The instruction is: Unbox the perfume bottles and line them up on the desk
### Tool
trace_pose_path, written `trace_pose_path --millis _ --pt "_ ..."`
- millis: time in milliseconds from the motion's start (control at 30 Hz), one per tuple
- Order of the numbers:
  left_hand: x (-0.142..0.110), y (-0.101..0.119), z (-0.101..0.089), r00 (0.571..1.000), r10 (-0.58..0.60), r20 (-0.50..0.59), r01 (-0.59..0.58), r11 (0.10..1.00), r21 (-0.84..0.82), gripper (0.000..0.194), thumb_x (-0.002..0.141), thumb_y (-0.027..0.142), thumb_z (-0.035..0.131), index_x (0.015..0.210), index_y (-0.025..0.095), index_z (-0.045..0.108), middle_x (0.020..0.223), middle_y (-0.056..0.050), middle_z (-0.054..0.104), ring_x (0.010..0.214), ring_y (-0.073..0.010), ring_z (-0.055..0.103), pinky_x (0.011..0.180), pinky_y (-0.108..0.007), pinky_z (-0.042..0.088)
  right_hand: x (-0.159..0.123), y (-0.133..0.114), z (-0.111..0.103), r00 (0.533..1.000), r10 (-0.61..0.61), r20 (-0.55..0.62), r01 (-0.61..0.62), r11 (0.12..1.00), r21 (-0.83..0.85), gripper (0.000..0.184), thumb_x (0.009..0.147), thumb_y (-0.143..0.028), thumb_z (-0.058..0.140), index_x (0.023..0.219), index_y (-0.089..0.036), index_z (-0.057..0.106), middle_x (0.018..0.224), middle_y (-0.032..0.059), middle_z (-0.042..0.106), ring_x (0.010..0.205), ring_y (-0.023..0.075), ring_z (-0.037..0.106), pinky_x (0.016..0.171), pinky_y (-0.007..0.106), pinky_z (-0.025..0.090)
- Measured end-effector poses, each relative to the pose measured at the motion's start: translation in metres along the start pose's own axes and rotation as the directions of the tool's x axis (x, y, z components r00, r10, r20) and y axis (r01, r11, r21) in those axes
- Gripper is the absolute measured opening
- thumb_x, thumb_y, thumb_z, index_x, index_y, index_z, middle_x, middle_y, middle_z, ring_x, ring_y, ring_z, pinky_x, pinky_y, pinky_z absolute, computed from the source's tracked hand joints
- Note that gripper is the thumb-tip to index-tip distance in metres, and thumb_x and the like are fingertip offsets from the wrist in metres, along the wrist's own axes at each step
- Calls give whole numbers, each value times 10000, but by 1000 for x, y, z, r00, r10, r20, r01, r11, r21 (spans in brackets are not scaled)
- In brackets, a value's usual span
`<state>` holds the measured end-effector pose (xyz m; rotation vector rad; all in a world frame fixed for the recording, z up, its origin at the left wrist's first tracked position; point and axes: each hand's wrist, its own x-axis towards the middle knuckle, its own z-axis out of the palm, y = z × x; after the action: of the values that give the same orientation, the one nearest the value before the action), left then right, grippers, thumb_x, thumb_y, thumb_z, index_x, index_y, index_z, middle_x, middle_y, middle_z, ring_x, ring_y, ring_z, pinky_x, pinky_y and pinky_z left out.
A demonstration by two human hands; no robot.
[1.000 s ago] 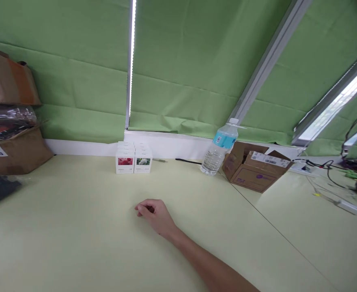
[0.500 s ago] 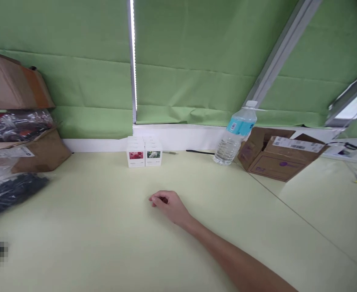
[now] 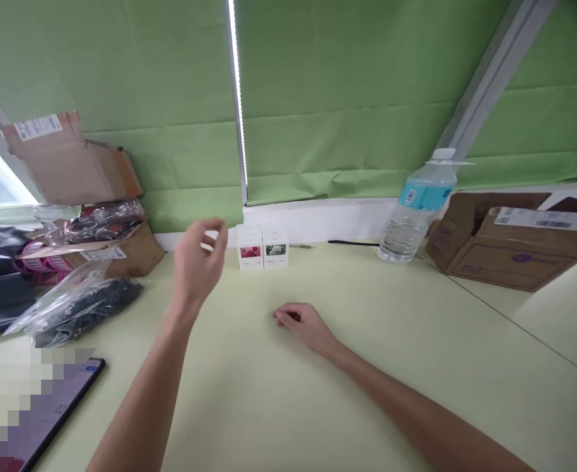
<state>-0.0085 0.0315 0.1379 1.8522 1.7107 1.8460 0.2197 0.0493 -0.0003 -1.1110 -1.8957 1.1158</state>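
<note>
Left hand [image 3: 198, 262] raised, half open, empty, just left of paired white boxes [image 3: 262, 248]; right hand [image 3: 301, 324] loosely curled, resting on table [image 3: 229, 406], empty, below boxes.

A single head-worn camera looks forward and down from above the bench [image 3: 249, 400], fairly close to the left grip [image 3: 197, 265] and right grip [image 3: 303, 324], facing a green blind [image 3: 347, 78], its wide view probably bent near the edges
</note>
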Motion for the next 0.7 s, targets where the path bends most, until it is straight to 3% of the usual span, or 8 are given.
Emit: trace_pose_path --millis 100,133,200,333,467,700 --pt "-11 -18 32 983 68 172 -89 989 116 278 874 298 522 1125 205 597 1129 -79 623 949 -207 623 805 -335 531 -1 -2 0 1000 -8 8 8 1000 -1 298 819 -390 528 713 -161 688 705 46 678 648 162 568 601 265 423" --pt "-14 -27 44 972 74 221 -121 971 207 315 877 286 504 1175 204 569 1210 -97 590 1076 -239 581 883 -364 506 -2 -2 0 1000 -10 8 10 1000 -1 299 817 -393 529 721 -160 690 706 46 679 640 161 564 592 264 418" --pt "-19 -47 66 961 40 274 -144 917 372 448 853 282 530 1288 189 479 1363 -128 483 1276 -297 430 1013 -427 419 -3 -3 0 1000 -11 1 11 1000 -4 305 818 -399 523 746 -158 697 724 47 683 614 151 547 567 260 403" --pt "-18 -77 94 934 21 358 -208 844 494 719 818 312 577 1442 187 241 1538 -142 216 1388 -348 243 1082 -479 314 -4 -5 0 1000 -2 -5 2 1000 -3 317 826 -399 501 780 -158 701 747 45 685 578 135 518 541 254 378" --pt "-13 -87 104 908 45 417 -279 807 520 714 795 248 602 1421 178 265 1537 -162 208 1399 -357 208 1100 -489 259 -4 -6 1 1000 -1 0 1 1000 4 303 824 -388 502 783 -158 695 743 43 684 592 135 523 552 250 378" --pt "-8 -86 104 908 29 419 -252 836 488 492 833 58 443 1309 173 392 1434 -157 377 1335 -276 340 1053 -420 334 -5 -7 2 1000 13 -11 -13 1000 -20 296 827 -375 496 772 -161 694 741 32 679 581 126 506 545 246 365"
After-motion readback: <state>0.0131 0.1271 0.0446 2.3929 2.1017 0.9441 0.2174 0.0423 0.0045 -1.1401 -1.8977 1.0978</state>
